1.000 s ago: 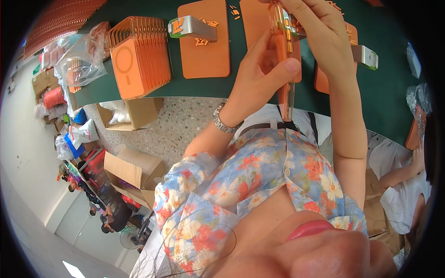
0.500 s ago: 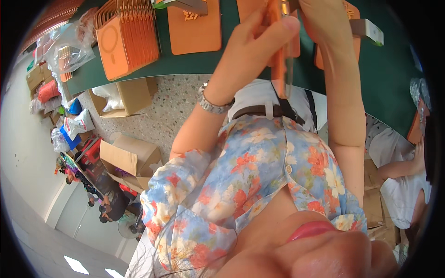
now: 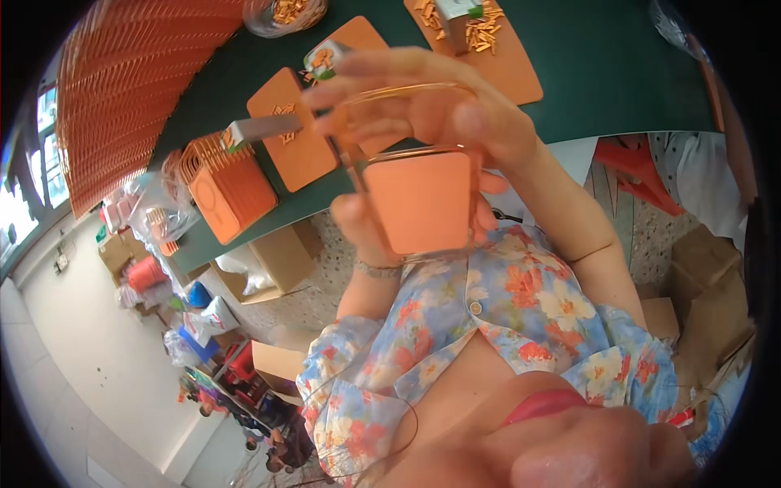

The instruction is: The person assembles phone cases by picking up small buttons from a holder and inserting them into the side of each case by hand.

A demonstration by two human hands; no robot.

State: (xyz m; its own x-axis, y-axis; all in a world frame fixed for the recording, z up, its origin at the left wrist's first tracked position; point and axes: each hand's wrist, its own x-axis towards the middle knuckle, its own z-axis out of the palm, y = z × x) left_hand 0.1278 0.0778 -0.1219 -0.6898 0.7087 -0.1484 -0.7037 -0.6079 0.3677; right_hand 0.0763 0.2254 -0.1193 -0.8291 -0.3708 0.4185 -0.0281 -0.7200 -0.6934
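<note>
A phone case [image 3: 419,203] with a clear rim and an orange panel in its nearer part is held up before my chest, its broad face toward me. My left hand [image 3: 358,224] grips its near end, thumb at the left side and fingertips showing past the right edge. Around the far end curves my right hand [image 3: 496,122], its fingers reaching to the left edge and partly seen through the clear part. Motion blurs these fingers. Beyond the hands, small orange pieces [image 3: 285,122] lie on an orange flat panel [image 3: 281,159].
A row of orange cases [image 3: 232,195] stands at the green table's [image 3: 602,98] left edge, by plastic bags [image 3: 167,203]. Tall orange stacks [image 3: 122,98] rise at far left. Small boxes [image 3: 260,130] and a bowl of orange pieces [image 3: 286,12] sit farther back. Cartons [image 3: 285,260] stand on the floor.
The phone case has turned from edge-on to broad face and come nearer and to the left. My right hand has swung left across its far end. The whole view has tilted.
</note>
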